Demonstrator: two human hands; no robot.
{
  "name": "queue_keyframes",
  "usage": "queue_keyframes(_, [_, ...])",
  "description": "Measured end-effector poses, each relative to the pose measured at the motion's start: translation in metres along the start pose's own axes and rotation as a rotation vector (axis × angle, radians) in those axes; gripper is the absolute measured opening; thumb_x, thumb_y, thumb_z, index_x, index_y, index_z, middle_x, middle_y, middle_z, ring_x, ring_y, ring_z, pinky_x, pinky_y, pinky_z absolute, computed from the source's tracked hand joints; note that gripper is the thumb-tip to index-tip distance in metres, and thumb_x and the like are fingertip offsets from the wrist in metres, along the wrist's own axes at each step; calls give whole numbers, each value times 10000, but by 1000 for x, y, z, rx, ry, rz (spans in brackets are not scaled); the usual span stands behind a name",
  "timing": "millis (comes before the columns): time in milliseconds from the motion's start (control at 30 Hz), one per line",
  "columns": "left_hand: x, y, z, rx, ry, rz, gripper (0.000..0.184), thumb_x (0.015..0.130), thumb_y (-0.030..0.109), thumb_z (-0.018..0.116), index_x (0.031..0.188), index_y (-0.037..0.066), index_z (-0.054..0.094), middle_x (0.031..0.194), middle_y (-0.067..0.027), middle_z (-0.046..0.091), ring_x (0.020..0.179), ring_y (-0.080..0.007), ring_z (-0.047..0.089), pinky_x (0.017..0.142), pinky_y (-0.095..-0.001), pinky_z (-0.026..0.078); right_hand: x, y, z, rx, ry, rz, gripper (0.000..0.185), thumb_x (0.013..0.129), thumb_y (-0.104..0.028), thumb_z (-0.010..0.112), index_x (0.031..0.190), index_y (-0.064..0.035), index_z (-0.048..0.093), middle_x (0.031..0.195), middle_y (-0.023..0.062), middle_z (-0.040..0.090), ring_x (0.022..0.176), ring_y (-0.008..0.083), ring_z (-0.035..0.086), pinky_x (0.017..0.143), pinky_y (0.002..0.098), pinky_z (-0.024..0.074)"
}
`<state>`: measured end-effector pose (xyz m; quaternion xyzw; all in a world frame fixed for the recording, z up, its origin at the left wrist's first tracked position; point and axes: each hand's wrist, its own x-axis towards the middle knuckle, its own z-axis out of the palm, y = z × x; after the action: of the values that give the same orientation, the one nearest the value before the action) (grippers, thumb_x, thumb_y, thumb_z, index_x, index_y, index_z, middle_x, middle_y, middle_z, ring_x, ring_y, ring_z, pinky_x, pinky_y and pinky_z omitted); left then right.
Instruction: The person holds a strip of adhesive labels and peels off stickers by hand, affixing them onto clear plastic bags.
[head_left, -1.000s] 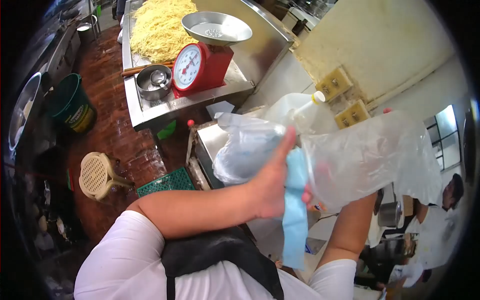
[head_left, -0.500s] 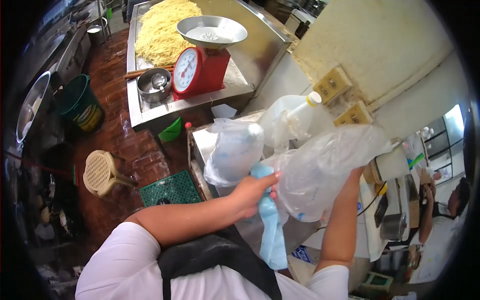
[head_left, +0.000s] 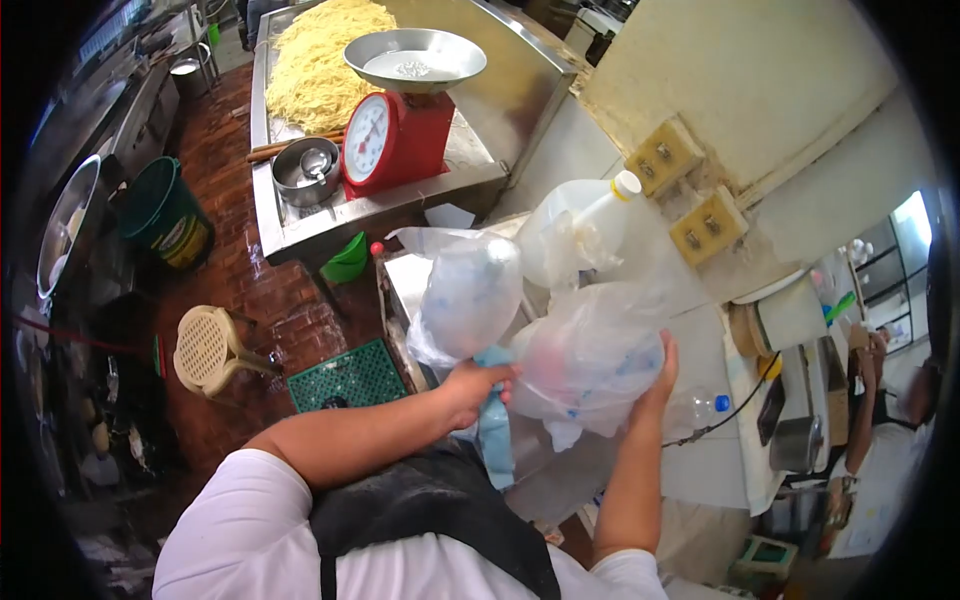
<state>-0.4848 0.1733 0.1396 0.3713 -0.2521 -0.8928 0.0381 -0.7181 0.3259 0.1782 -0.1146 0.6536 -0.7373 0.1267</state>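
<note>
My left hand (head_left: 474,392) is closed around a light blue plastic strip (head_left: 495,440), which hangs down below my fingers. Against the right side of a big cloudy plastic bag (head_left: 590,365) my right hand (head_left: 652,378) is curled, gripping it. Bluish and reddish contents show faintly through that bag. Just beyond my left hand stands another stuffed clear bag (head_left: 470,295). Behind the two bags is a large translucent jug (head_left: 570,225) with a yellow-ringed white cap.
A red dial scale (head_left: 400,145) with a metal pan stands on a steel table beside heaped yellow noodles (head_left: 325,65). On the floor at left are a beige stool (head_left: 205,350), a green bucket (head_left: 165,215) and a green mat (head_left: 350,375). Another person (head_left: 890,470) is at right.
My right hand has come down into view from behind the big bag, which is lower and more bunched. My left hand has shifted slightly left with the blue strip.
</note>
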Motion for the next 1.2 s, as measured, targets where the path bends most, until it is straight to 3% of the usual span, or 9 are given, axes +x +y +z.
queue_keyframes(67, [-10, 3, 2, -51, -28, -16, 115, 846, 148, 689, 836, 93, 588, 660, 0, 548, 559, -125, 541, 529, -311, 481, -41, -50, 33, -98, 189, -184, 195, 926, -212, 607, 1022, -42, 618, 905, 28, 625, 780, 106, 560, 669, 233, 436])
queue_keyframes(267, [-28, 7, 8, -119, -70, -19, 145, 830, 158, 704, 868, 73, 592, 674, -9, 560, 548, -131, 551, 502, -304, 472, -79, -64, 22, -218, -321, 22, 124, 887, -139, 650, 932, -23, 642, 790, -13, 615, 688, 68, 525, 606, 199, 395])
queue_keyframes(467, [-29, 9, 5, -112, -70, -26, 114, 831, 133, 681, 866, 69, 594, 673, -7, 556, 554, -132, 554, 503, -306, 470, -67, -39, 25, -347, -85, -78, 159, 860, -98, 638, 996, -18, 654, 779, 16, 639, 692, 149, 584, 653, 267, 466])
queue_keyframes(700, [-3, -9, -11, 14, 16, -29, 104, 834, 120, 667, 815, 70, 578, 665, -25, 555, 539, -152, 548, 506, -323, 469, -54, 43, -15, -1539, -343, -949, 422, 785, -147, 656, 1177, -12, 577, 1167, 173, 608, 1123, 336, 546, 960, 436, 414])
queue_keyframes(800, [2, -11, -14, -16, 61, -16, 109, 831, 112, 659, 799, 61, 568, 667, -38, 553, 536, -159, 548, 501, -327, 468, -51, 34, -2, -706, -379, -221, 464, 755, -150, 693, 1173, 8, 569, 1149, 183, 619, 1111, 333, 562, 956, 412, 427])
queue_keyframes(900, [8, -17, -21, -19, 85, 52, 109, 829, 106, 652, 793, 52, 565, 668, -45, 552, 536, -163, 545, 502, -329, 470, -65, -15, 15, -1026, -528, 107, 439, 766, -134, 696, 1159, 16, 572, 1147, 197, 620, 1099, 346, 570, 948, 416, 432])
queue_keyframes(1000, [16, -21, -28, -1, 155, 65, 102, 837, 111, 640, 800, 44, 572, 669, -49, 553, 541, -169, 543, 508, -328, 466, -109, -23, 37, -725, -318, 12, 405, 773, -127, 692, 1144, -3, 590, 1139, 210, 625, 1086, 361, 580, 924, 414, 442])
queue_keyframes(1100, [16, -16, -27, -11, 159, 30, 98, 842, 110, 630, 806, 35, 578, 667, -54, 553, 545, -176, 541, 515, -326, 459, -116, 24, 37, -956, -256, -407, 389, 797, -169, 671, 1153, -31, 598, 1142, 204, 628, 1077, 377, 582, 915, 421, 447])
queue_keyframes(1200, [28, -21, -26, 17, 165, 55, 97, 840, 113, 633, 816, 32, 585, 665, -61, 556, 548, -184, 541, 516, -325, 451, -91, 76, 28, -1092, -241, -341, 418, 831, -252, 609, 1187, -34, 598, 1189, 186, 617, 1134, 371, 550, 953, 435, 425])
